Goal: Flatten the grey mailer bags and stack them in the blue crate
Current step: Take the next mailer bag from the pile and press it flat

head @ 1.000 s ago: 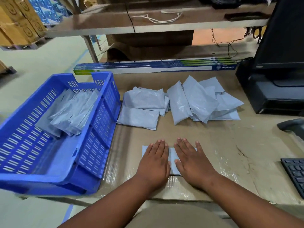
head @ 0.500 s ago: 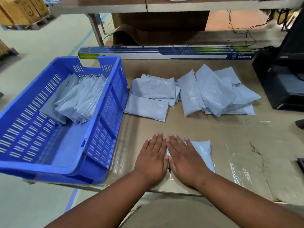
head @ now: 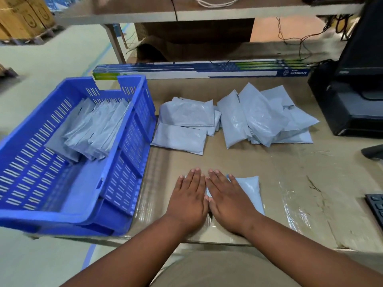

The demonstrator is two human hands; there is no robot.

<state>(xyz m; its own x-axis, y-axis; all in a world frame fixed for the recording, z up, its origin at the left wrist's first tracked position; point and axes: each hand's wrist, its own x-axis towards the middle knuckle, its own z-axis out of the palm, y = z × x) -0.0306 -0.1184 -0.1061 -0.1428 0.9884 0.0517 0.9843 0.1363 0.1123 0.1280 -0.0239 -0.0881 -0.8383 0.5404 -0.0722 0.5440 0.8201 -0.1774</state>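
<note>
Mailer bag (head: pixel 248 191) lies beneath both flat hands' spread fingers (head: pixel 217 179), protruding right.

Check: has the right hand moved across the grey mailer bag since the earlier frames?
Yes. The right hand now presses the bag's left part, nearer the blue crate.

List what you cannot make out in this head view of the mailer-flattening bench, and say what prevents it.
- Mailer under the hands: its left part is covered by the left hand and right hand.
- Stack in the blue crate: the count is unclear because the bags overlap.
- Keyboard: cut off by the right edge.
- Cardboard boxes: blurred print, cropped top left.
</note>
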